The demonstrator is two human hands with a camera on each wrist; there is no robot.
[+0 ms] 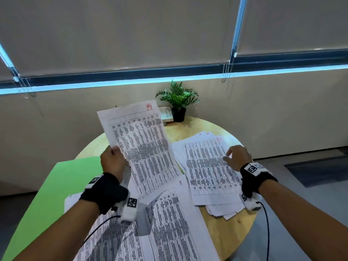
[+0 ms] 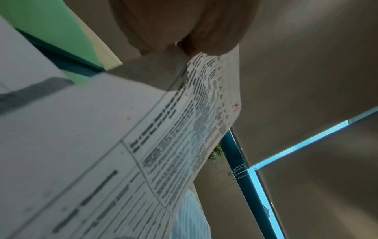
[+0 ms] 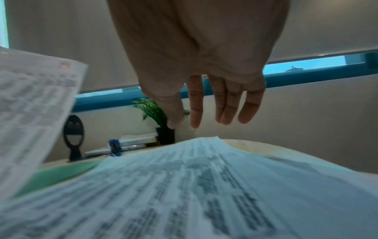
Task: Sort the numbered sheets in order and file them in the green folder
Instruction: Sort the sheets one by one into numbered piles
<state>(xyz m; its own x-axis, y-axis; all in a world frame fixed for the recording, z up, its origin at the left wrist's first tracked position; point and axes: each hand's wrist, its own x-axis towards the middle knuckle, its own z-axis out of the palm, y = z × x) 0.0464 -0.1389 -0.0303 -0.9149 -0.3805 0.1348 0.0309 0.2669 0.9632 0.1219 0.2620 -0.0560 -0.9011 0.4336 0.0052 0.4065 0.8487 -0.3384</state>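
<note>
My left hand grips the left edge of a printed sheet and holds it up, tilted, above the table; a red number sits at its top right corner. The left wrist view shows the same sheet pinched under my fingers. My right hand hovers with relaxed, spread fingers just over a loose pile of printed sheets on the right of the table. Another sheet lies flat near me. The green folder lies at the table's left.
A round wooden table holds everything. A potted fern and a small book stand at its far edge by the wall. In the right wrist view a black oval stand and a blue object are at the back.
</note>
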